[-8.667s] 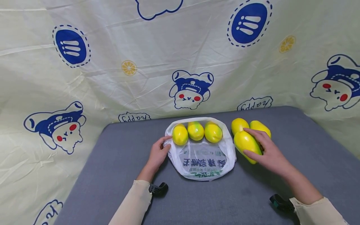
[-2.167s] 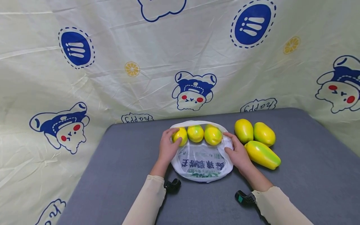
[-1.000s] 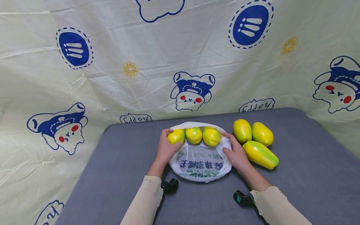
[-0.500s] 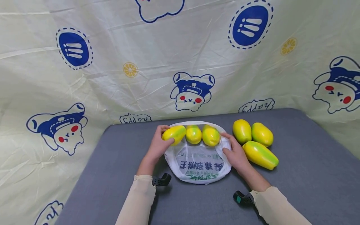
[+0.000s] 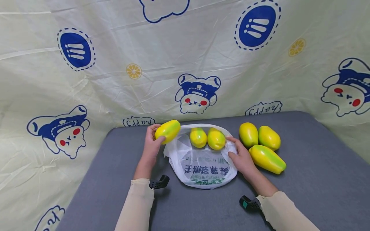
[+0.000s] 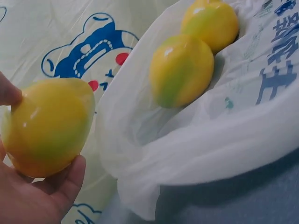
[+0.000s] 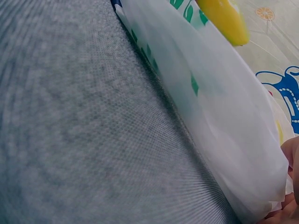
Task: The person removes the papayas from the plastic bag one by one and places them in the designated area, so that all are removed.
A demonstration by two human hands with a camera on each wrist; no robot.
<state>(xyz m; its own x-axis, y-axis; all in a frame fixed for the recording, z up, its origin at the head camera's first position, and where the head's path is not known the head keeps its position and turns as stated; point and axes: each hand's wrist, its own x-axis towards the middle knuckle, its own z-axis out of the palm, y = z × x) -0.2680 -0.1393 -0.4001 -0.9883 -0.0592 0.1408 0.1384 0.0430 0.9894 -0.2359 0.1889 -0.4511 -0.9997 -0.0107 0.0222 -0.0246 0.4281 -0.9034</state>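
Note:
My left hand (image 5: 151,143) grips a glossy yellow-green papaya (image 5: 167,131), raised at the upper left edge of a white plastic bag (image 5: 176,160). The left wrist view shows thumb and fingers around the held papaya (image 6: 49,126). The bag lies with its mouth spread wide, printed lettering showing inside. Within it, two more papayas (image 5: 216,139) sit side by side near the far rim. On the bag's right side, my right hand (image 5: 242,157) pinches the rim. The right wrist view catches only part of that hand (image 7: 290,186), at the edge of the plastic.
Three more papayas (image 5: 267,159) lie close together on the grey tabletop (image 5: 202,208), just right of the right hand. A pale patterned cloth (image 5: 162,48) hangs behind the table's far edge. Each wrist wears a black strap device (image 5: 159,182).
My left hand has taken the leftmost papaya out of the bag and moved it up and left. The right hand, earlier on a papaya at the right, now stays at the bag's rim.

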